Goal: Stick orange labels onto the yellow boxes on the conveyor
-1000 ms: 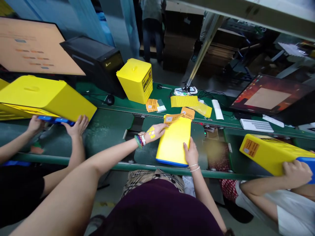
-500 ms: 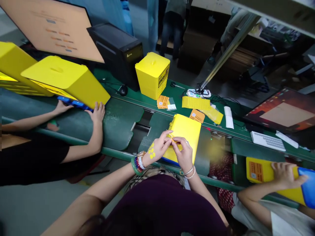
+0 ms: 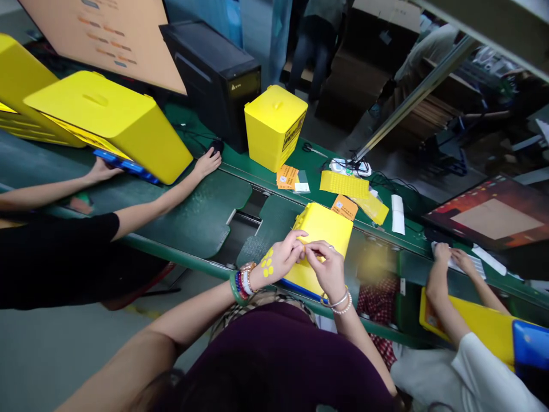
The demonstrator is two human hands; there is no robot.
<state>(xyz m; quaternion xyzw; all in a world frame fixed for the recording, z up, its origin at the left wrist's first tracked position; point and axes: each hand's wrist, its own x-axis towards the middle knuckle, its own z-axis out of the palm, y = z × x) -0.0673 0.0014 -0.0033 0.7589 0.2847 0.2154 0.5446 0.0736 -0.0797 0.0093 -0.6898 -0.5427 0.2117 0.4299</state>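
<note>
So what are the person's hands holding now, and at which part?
The left hand and right hand pinch together on the yellow box, near its left edge; anything between the fingertips is hidden.

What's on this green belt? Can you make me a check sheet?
Surface: green conveyor belt.
Job's things: flat yellow case, blue edge nearest the person.
Grippers: left hand, with yellow dot stickers, and right hand meet on the case; what the fingertips pinch is hidden.
Clutter: orange labels, yellow sticker sheet, scissors, upright yellow box.
Cables: thin black cables beside a white power strip.
Surroundings: black computer tower, co-worker's hand, computer mouse.
</note>
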